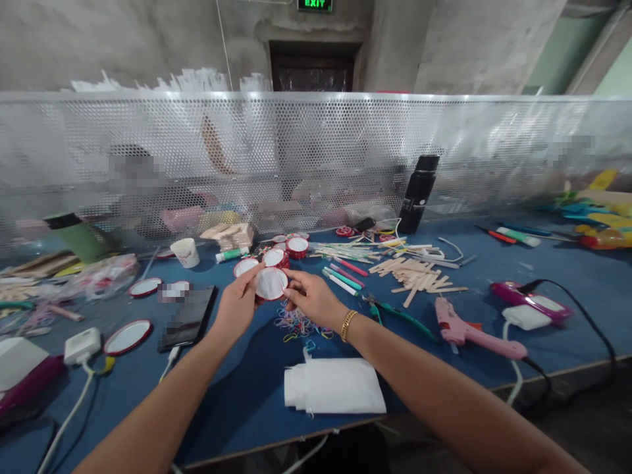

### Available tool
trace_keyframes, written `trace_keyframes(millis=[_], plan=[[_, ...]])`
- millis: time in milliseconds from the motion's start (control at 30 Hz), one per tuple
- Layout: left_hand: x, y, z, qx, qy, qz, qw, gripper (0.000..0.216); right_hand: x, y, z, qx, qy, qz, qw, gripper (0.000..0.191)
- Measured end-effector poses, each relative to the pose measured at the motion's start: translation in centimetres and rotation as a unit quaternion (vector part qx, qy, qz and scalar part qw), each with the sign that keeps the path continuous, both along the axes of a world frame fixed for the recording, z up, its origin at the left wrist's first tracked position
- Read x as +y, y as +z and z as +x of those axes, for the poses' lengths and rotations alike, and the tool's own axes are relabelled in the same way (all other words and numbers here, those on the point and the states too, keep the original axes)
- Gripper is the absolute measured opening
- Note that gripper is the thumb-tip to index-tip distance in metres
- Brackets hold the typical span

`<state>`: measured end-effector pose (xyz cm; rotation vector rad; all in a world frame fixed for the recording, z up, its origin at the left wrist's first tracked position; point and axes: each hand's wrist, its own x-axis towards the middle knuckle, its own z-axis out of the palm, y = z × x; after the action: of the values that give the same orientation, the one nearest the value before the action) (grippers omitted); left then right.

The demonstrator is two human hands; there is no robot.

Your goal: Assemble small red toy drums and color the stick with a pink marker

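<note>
Between my two hands I hold up a round, white-faced disc with a red rim (pixel 271 283), perhaps a lid or small mirror. My left hand (pixel 240 297) pinches its left edge, and my right hand (pixel 313 296) grips the right edge. Stacks of similar red-rimmed discs (pixel 297 246) stand just behind it. Below my right hand lies a heap of thin coloured loops (pixel 299 324), partly hidden. A folded white cloth-like bundle (pixel 340 386) rests on the blue table between my forearms.
Wooden sticks (pixel 415 275), felt-tip pens (pixel 348 275), green-handled pliers (pixel 402 317) and a pink glue gun (pixel 469 332) lie to the right. A black bottle (pixel 419 196) stands by the perforated metal screen (pixel 316 145). Leftward are a phone (pixel 190 317), a paper cup (pixel 185 253) and a loose disc (pixel 128 337).
</note>
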<state>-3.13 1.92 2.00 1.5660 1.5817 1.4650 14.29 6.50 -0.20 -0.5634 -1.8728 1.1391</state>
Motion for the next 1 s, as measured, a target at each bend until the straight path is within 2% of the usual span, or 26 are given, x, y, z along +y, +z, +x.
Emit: trace_keyframes(millis=[200,467,633,800,1000], plan=[[0.29,-0.39,-0.4,0.024,-0.019,0.008,1.0,0.049,0.21,-0.12,0.06,0.007,-0.022,0.002,1.0,0.045],[0.27,-0.71,-0.32,0.131,-0.058,0.029,0.989,0.043,0.81,-0.04,0.53,-0.024,-0.175,0.111,0.978,0.026],[0.07,-0.51,-0.07,0.168,-0.087,0.017,0.982,0.037,0.56,0.31,0.71,-0.031,-0.189,0.13,0.973,0.024],[-0.07,-0.4,-0.21,0.215,-0.078,0.016,0.973,0.035,0.5,0.22,0.64,-0.037,-0.212,0.129,0.968,0.023],[-0.25,-0.18,-0.11,0.239,-0.078,0.02,0.968,0.036,0.49,0.17,0.62,-0.023,-0.198,0.122,0.972,0.021]])
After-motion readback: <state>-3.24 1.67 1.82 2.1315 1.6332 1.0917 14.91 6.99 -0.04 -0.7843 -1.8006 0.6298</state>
